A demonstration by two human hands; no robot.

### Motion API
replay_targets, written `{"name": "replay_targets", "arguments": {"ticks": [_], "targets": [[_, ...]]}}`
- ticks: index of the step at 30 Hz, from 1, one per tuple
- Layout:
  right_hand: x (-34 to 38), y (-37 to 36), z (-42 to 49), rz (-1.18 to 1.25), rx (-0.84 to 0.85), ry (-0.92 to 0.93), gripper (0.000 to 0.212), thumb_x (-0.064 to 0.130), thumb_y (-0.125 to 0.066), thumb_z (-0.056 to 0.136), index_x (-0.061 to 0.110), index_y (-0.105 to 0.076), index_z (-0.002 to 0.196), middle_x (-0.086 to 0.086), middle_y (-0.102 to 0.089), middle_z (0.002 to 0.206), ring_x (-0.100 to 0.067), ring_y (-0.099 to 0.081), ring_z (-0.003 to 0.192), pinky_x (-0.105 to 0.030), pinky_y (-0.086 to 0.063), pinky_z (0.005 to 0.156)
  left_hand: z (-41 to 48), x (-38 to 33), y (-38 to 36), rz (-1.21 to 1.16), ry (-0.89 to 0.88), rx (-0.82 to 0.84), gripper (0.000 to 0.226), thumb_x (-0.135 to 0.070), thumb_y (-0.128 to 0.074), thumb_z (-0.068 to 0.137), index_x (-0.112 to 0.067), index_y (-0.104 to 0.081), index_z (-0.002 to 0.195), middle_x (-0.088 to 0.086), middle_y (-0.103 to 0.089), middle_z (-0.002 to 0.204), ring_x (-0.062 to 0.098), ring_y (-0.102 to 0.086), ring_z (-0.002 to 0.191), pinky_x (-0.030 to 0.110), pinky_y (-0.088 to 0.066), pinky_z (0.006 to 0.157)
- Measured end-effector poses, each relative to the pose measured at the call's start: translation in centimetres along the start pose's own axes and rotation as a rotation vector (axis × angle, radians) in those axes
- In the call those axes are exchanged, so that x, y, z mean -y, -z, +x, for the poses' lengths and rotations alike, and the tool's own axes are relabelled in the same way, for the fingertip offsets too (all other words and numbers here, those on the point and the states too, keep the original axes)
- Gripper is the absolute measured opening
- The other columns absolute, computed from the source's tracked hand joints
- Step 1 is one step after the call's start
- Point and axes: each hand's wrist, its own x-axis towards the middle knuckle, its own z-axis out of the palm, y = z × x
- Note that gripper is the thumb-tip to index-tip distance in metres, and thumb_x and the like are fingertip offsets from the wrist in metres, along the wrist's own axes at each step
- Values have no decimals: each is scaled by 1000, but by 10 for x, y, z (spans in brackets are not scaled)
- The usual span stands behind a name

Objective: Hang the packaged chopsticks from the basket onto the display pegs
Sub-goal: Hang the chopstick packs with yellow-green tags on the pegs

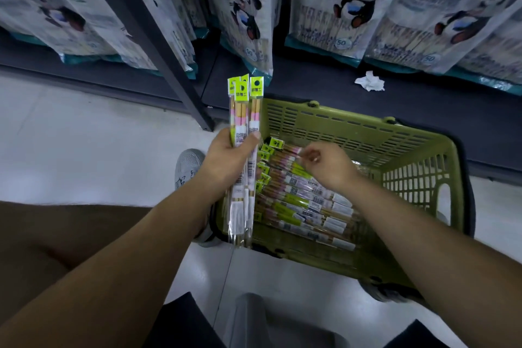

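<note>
The person's left hand [226,157] grips a small bunch of chopstick packs [245,110]. The fingers and thumb wrap around the middle of the bunch. The packs stand almost straight up, with their bright yellow-green tags at the top. The bunch is just over the left edge of the green basket [367,128].

The basket sits on the pale floor [84,135], close to the dark bottom shelf [310,85]. Many more chopstick packs in the basket [306,200] lie flat in a pile, side by side, with their tags to the left.

The right hand [329,167] reaches into the basket, over the top of the pile. Its fingers [309,154] are curled and touch the pink end of the top pack. The fingers are blurry, so it is hard to tell if they have hold of it.

Big bags with pandas on them [347,5] stand along the shelf. A crumpled white paper [370,81] lies on the shelf behind the basket. A grey shoe [187,164] shows beside the left hand.
</note>
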Motion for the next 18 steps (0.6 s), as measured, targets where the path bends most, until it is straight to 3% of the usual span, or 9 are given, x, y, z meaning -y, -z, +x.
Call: {"name": "replay_targets", "arguments": {"ticks": [3,5,12,18], "targets": [[-51,-12,6,-238,181,-127,34,24,-67,97,12,-65,129,-10,-67,127,-27,-64,112,-28,-48,85,1,4,3,57,-39,-61,10,-39,-70,96,-31,-67,100,-2,-75,80,10,-74,65,22,-58,52],[-68,-20,7,-348,239,-125,43,32,-67,96,14,-61,135,-13,-62,134,-31,-60,117,-33,-48,91,1,5,2,56,-38,-61,6,-37,-71,96,-32,-67,97,-3,-75,76,7,-73,63,18,-55,49],[-80,-42,5,-493,205,-66,50,45,-73,89,20,-60,131,-10,-58,128,-30,-57,116,-35,-49,88,4,1,-4,-7,0,-78,11,-36,-73,95,-28,-66,99,2,-74,77,16,-73,59,31,-59,51],[-83,-41,10,-497,178,-32,24,37,-69,94,19,-63,110,-7,-55,106,-29,-57,104,-30,-39,73,7,2,-4,42,7,-64,14,-43,-71,95,-31,-66,101,-4,-76,81,24,-76,76,41,-62,67]]}}
